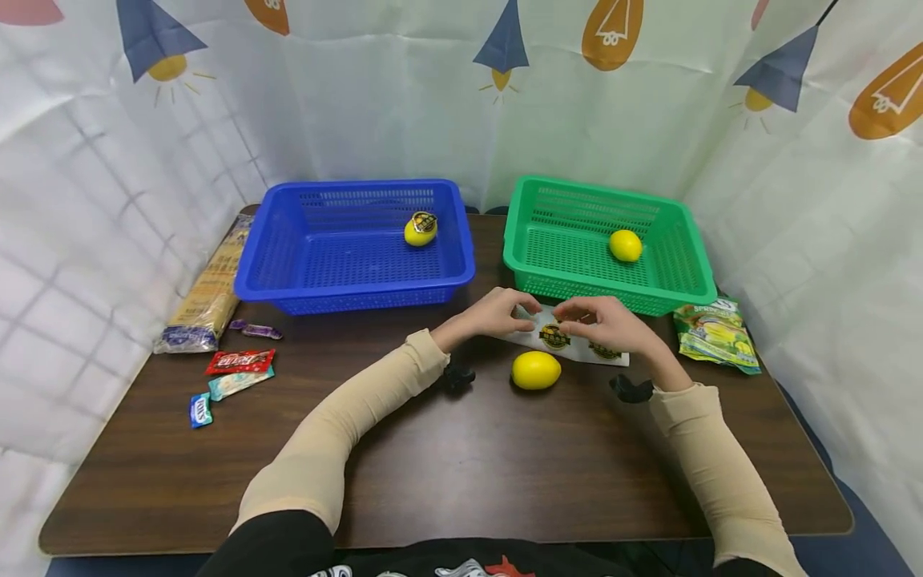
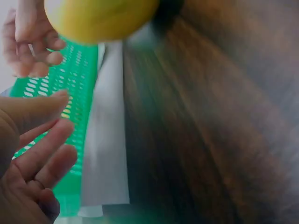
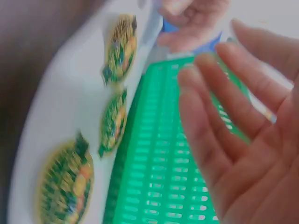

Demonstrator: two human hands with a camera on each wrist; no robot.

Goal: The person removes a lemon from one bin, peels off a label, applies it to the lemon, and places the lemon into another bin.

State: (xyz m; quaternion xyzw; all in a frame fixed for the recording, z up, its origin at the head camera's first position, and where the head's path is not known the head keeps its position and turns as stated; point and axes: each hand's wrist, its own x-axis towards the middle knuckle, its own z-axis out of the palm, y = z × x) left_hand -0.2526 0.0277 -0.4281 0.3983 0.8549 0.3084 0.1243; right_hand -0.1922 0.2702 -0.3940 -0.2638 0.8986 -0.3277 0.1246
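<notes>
- left hand (image 1: 501, 312) has its fingers loosely bent with a gap to the thumb, nothing in it that i can see; it's over the left part of the long white paper strip with round black-and-yellow labels (image 1: 532, 332)
- right hand (image 1: 609, 320) is just as relaxed, fingers apart, nothing gripped as far as i can tell, hanging over the strip
- strip lies on the dark brown wooden bench (image 1: 447, 473), right in front of the green plastic mesh basket (image 1: 558, 282); the smooth yellow lemon (image 1: 536, 370) sits just nearer the person, apart from both hands
- looks to me like label handling, so i'd press the strip flat with one hand's fingertips and lift a label edge with the other's thumb and finger
- go slow, labels that thin probably crease or fold onto themselves
- watch the wrists too, that lemon would likely roll if bumped
</notes>
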